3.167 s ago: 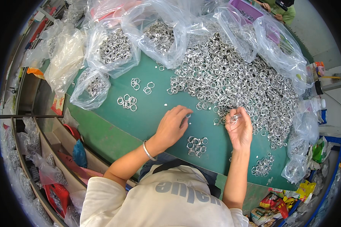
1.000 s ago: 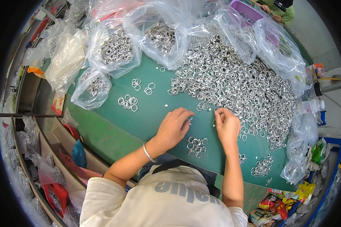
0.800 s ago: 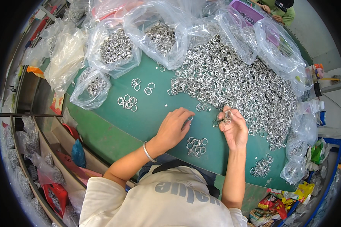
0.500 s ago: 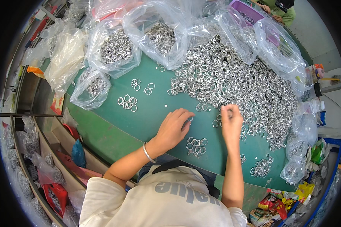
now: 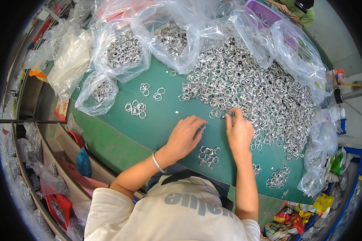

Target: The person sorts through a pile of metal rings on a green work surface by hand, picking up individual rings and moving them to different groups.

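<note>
My left hand [image 5: 183,136] hovers over the green tabletop [image 5: 157,132], its thumb and fingertips closed on a silver metal ring [image 5: 202,127]. My right hand [image 5: 240,134] is at the near left edge of a large heap of silver rings [image 5: 245,80]. Its thumb and forefinger are stretched out and slightly apart, with nothing visible between them. Beside its fingertips lie a few loose rings [image 5: 215,114]. Between my forearms sits a small cluster of rings [image 5: 208,156]. Another cluster [image 5: 278,178] lies right of my right forearm, and a smaller one [image 5: 256,169] partly shows beside it.
Small ring groups [image 5: 136,109] lie at the left. Clear plastic bags of rings [image 5: 124,50] line the far side, with a purple bin [image 5: 261,11] at far right. A co-worker's hands [image 5: 283,9] show beyond it. Shelves with bags [image 5: 58,180] stand left.
My right hand has shifted a little left, away from the heap, and its pinched fingers have parted. My left hand stays in place with the ring.
</note>
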{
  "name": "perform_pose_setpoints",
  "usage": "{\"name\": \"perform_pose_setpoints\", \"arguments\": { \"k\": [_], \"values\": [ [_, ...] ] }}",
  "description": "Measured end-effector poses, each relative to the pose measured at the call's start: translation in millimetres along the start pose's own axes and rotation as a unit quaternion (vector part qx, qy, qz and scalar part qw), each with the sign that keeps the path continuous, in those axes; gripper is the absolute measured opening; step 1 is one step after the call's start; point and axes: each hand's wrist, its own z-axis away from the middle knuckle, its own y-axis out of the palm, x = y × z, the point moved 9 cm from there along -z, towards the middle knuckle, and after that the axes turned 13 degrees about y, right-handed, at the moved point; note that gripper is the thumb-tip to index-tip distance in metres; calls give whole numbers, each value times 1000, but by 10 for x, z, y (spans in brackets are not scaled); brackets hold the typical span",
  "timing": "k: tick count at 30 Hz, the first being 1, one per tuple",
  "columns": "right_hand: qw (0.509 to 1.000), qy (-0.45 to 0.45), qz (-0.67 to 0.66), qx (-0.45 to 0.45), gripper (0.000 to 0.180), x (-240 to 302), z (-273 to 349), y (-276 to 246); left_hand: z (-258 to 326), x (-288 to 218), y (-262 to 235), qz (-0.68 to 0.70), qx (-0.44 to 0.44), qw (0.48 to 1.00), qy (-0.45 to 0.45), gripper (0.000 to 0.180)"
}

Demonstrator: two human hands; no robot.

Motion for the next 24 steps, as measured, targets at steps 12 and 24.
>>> {"name": "perform_pose_setpoints", "arguments": {
  "k": [12,24],
  "values": [
    [775,148,-562,248,16,-329,-25,208,9,15,-23,0,2,1000,-7,26],
    [990,21,-130,-51,13,9,-222,-53,-19,-39,-8,-3,8,1000,0,28]
  ]
}}
